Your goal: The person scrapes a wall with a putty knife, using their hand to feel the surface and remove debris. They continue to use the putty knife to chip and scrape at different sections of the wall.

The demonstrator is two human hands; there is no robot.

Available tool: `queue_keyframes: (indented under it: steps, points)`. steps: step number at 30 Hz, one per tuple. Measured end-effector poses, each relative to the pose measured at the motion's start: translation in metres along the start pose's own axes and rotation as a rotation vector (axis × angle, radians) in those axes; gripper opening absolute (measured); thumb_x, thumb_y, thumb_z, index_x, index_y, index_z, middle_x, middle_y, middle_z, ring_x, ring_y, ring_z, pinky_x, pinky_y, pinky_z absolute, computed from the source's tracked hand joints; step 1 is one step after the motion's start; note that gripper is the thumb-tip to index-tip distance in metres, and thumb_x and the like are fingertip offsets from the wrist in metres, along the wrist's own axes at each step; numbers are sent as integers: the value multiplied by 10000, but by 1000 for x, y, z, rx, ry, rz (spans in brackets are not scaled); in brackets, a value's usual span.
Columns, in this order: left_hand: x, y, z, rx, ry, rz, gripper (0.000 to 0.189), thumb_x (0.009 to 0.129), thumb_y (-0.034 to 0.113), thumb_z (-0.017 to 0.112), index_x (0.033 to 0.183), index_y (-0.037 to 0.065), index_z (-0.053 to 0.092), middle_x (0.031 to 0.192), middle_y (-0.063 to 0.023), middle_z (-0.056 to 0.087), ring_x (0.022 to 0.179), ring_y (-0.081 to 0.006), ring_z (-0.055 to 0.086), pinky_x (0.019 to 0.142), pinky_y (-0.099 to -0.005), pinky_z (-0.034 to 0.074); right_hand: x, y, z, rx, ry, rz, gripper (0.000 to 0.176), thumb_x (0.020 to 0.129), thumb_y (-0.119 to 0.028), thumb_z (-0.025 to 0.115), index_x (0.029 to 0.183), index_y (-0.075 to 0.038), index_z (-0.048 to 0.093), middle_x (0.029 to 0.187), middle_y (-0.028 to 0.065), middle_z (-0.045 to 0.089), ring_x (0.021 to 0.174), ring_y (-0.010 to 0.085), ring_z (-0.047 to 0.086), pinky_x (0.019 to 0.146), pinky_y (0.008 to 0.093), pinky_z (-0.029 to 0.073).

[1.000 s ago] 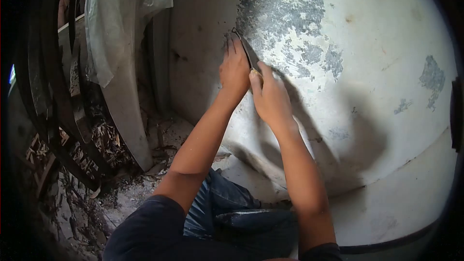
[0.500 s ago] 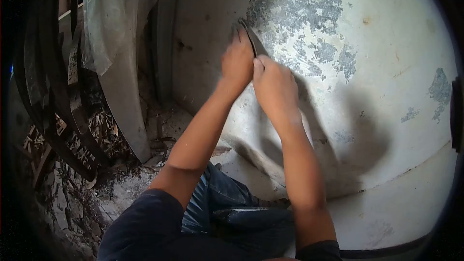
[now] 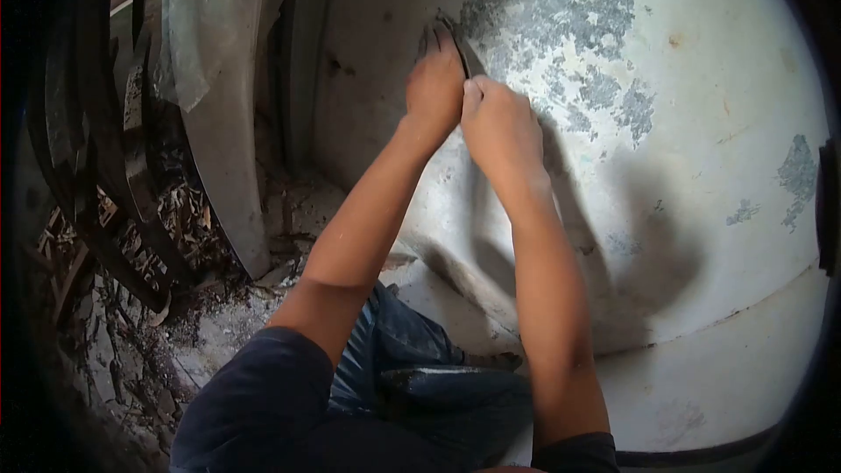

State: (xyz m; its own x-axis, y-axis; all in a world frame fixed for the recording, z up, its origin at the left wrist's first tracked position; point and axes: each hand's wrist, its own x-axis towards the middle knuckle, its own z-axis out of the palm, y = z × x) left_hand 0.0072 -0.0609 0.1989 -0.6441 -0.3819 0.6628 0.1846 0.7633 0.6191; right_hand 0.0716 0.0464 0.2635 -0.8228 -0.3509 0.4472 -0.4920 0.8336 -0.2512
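Both my hands are on a thin, dark, blade-like tool (image 3: 455,42) held edge-on against the pale curved panel (image 3: 727,88). My left hand (image 3: 436,88) is at its upper part, fingers pointing up along its side. Lower down, my right hand (image 3: 501,130) grips the near end, thumb over the top edge. Much of the tool is hidden by the fingers. Just right of the tip, a grey patch (image 3: 561,9) shows where the white coating has flaked away.
Dark curved strips (image 3: 136,140) lean at the left beside a pale curved piece (image 3: 229,175) draped with clear plastic sheeting (image 3: 200,26). Leaves and debris (image 3: 131,368) cover the floor at lower left. My bent leg (image 3: 399,346) is close below the panel.
Both hands and the tool have shifted slightly upward in view, still gripped the same way. The surroundings have moved a little as the head camera turned.
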Motion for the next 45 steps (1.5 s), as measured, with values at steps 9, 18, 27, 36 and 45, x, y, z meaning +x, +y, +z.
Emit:
queue_keyframes:
  steps: [9,18,27,36,45]
  points:
    - [5,-3,-1,-18,52,-15,499,862,97,602,1293,-101,446,1248,-343,585,1027,-468,665,852,-528,559,5,-6,-4,-25,-7,-19,347,1030,-304,467,1005,-40,690,1022,265,703,1008,483,651,894,558,512]
    - [-8,-7,16,-26,108,16,530,862,141,610,1303,-93,431,1171,-296,629,1035,-459,656,835,-529,553,-4,11,2,-34,-36,-41,344,1027,-311,474,986,-33,672,1015,246,705,978,477,654,861,549,516]
    - [-234,-53,21,-210,-507,-39,881,817,42,616,1575,-24,172,1546,-332,325,1395,-484,397,1105,-486,430,-178,103,81,563,-220,174,320,1019,-202,599,1267,0,600,779,101,659,637,139,617,589,303,485]
    - [-268,-109,-3,-354,-904,-303,583,937,280,644,1429,0,501,1416,-310,531,1293,-426,555,1112,-450,432,-310,187,54,728,-136,745,238,914,-194,745,1041,6,728,766,2,657,644,73,585,570,232,447]
    - [-269,-113,-83,326,-841,-70,443,926,381,603,1203,39,652,1218,-192,668,1118,-359,640,963,-516,494,-307,177,47,881,211,683,213,961,-168,631,993,30,705,935,70,704,781,121,620,724,282,508]
